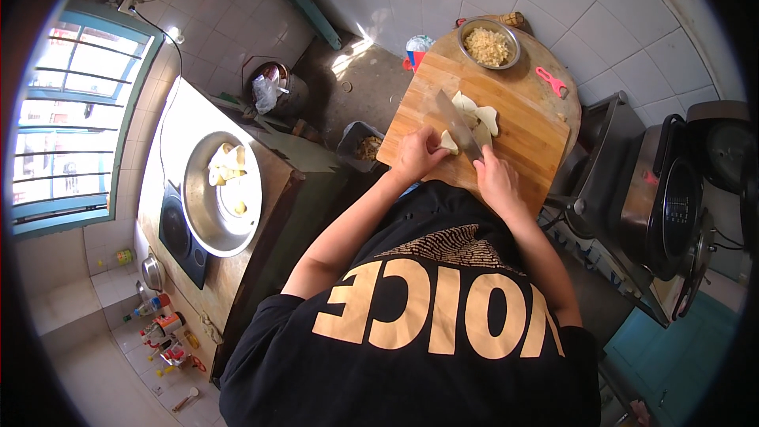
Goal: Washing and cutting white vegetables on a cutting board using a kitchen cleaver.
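Observation:
A wooden cutting board (pixel 528 142) lies before me on a round table. My right hand (pixel 497 175) grips a broad kitchen knife (pixel 456 121) by its handle, with the blade angled away over the board. Between the fingertips of my left hand (pixel 417 154) is a pale vegetable piece (pixel 449 142), left of the blade and close to it. Several larger cut pieces (pixel 474 111) of the same pale vegetable lie just right of the blade. What the blade's edge touches cannot be made out.
A metal bowl of diced pale food (pixel 486 47) stands at the table's back. Right of it lies a pink peeler (pixel 551 82). On the left counter, a large metal basin (pixel 222 213) holds more pale pieces. A bin of scraps (pixel 363 145) stands below the board's left edge; cookware (pixel 658 190) is at right.

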A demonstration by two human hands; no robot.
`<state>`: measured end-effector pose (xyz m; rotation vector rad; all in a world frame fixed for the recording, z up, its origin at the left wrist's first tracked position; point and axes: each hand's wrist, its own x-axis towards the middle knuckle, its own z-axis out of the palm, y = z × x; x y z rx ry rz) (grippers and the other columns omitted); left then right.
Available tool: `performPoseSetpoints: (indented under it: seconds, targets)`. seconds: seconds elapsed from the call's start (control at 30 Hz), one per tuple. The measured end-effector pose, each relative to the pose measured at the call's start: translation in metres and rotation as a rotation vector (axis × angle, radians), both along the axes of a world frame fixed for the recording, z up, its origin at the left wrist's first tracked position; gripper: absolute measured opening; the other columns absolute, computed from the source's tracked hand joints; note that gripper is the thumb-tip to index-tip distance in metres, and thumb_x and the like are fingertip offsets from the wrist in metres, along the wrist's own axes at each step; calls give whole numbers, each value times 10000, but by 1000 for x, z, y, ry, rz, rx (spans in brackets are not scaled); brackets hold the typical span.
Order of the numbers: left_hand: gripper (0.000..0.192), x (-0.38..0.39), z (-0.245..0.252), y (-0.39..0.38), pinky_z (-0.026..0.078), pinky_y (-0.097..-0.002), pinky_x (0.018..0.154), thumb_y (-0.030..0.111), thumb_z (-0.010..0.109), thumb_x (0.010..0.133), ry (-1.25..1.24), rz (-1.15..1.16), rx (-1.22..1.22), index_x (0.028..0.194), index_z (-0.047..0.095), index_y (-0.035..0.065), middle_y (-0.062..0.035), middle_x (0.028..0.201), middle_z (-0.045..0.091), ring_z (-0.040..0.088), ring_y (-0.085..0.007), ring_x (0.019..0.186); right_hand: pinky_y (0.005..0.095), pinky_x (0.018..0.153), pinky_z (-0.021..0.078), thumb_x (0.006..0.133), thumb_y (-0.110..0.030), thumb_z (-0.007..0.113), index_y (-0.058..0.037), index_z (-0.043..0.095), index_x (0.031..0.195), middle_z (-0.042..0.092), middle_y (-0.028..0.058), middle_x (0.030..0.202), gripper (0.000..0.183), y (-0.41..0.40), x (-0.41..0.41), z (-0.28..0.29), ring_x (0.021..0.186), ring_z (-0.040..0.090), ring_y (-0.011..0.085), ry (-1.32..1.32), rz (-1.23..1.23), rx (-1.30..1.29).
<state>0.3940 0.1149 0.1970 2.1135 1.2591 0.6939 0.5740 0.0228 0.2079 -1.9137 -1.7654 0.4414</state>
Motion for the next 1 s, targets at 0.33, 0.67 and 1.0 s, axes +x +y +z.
performPoseSetpoints:
  seconds: [0.33,0.67,1.0]
  targets:
    - [178,10,-12,1,519,-248,632,84,737,750,-271,67,-126,871,630,9,-53,745,655,636,-114,680,525,662,461,885,-211,521,-10,491,1127,625,246,789,315,-3,2,-6,752,605,424,52,8,21]
    - [140,17,-13,0,526,-263,654,89,731,770,-383,54,-71,825,643,-5,-74,870,635,625,-130,765,544,630,437,894,-187,504,-16,463,1118,614,237,736,285,-17,11,18,720,596,428,10,27,25]
    - [133,17,-16,1,516,-250,673,89,719,788,-458,22,-61,820,643,-15,-71,850,628,620,-128,759,547,608,429,898,-177,503,-14,453,1064,601,243,694,239,-29,11,32,682,587,440,49,72,-20]
